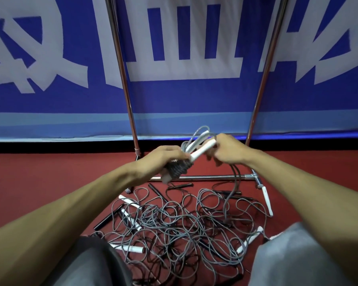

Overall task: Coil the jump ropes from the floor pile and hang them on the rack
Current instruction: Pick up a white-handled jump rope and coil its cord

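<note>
Knees flank the tangled rope pile on the floor. The left hand grips a wound coil, and the right hand pinches its white handle. Coiling looks unfinished: next, wind in the trailing cord, then hang the coil on the rack.

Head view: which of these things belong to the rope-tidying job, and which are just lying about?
Belongs to the job: left hand gripping the coiled rope; right hand pinching its white handle; floor pile of ropes; rack.
Just there: blue banner; red floor; grey trouser legs.
</note>
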`<state>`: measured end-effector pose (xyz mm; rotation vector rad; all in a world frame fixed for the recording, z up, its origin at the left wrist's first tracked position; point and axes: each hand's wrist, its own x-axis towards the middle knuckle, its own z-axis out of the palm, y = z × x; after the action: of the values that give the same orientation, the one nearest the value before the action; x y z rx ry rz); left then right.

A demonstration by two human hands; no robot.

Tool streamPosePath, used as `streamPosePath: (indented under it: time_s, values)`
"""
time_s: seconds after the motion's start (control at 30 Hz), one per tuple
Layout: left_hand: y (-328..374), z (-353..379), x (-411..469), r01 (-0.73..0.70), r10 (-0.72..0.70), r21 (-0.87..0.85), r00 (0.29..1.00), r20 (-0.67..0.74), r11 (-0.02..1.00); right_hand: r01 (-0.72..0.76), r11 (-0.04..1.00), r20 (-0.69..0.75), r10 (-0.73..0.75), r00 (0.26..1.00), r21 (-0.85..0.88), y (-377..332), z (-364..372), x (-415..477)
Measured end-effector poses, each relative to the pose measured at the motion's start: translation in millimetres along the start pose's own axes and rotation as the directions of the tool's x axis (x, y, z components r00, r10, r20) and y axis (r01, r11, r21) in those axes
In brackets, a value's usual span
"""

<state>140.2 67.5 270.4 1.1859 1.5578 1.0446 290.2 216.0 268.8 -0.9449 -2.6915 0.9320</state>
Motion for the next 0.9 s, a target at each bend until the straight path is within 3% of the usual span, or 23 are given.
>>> streamPosePath:
  time_s: [0.13, 0.27, 0.37, 0.47, 0.53, 0.6, 0.73, 0.8, 0.83, 0.9]
  values:
    - [-0.1, -5.4, 5.6, 0.005, -0.053, -0.192, 0.969, -0.242, 0.981, -0.116, 0.961, 0.301, 0.036, 0.953, 0.253, -14.6, 12.8, -3.9]
    - [-5.3, -19.7, 11.5, -0.042, -0.092, -0.331, 0.921, -0.378, 0.943, -0.141, 0.972, 0.456, 0.04, 0.889, 0.19, -29.9, 19.0, -4.7]
    - [-10.0, -30.3, 12.7, -0.011, -0.106, -0.238, 0.874, -0.474, 0.971, -0.056, 0.997, 0.41, 0.031, 0.911, 0.05, -35.8, 14.3, -6.0]
    - [-17.6, -33.4, 11.9, 0.107, -0.082, 0.015, 0.84, -0.537, 0.994, 0.244, 0.924, 0.339, -0.137, 0.931, -0.295, -44.4, 13.4, -7.7]
    - [-22.0, -34.1, 11.2, 0.161, -0.023, 0.237, 0.867, -0.498, 0.958, 0.41, 0.816, 0.344, -0.278, 0.897, -0.408, -52.7, 17.2, -10.3]
    - [-23.1, -33.0, 9.1, 0.204, 0.018, 0.532, 0.924, -0.382, 0.822, 0.493, 0.756, 0.293, -0.4, 0.868, -0.43, -59.8, 18.8, -14.2]
    - [-18.4, -18.9, 3.0, 0.13, -0.041, 0.796, 0.991, -0.131, 0.591, 0.422, 0.775, 0.082, -0.438, 0.895, -0.47, -61.6, 10.4, -18.3]
    - [-15.4, -10.2, 2.3, 0.043, 0.008, 0.883, 0.999, -0.053, 0.468, 0.385, 0.803, 0.005, -0.43, 0.903, -0.454, -54.2, 6.2, -16.5]
    - [-13.2, -6.4, 1.9, -0.005, 0.039, 0.884, 0.999, -0.016, 0.468, 0.354, 0.833, -0.042, -0.409, 0.912, -0.426, -48.8, 4.5, -14.3]
    - [-7.8, -1.2, 0.4, -0.081, 0.076, 0.822, 0.996, 0.046, 0.564, 0.284, 0.902, -0.143, -0.343, 0.928, -0.325, -38.1, 0.1, -8.6]
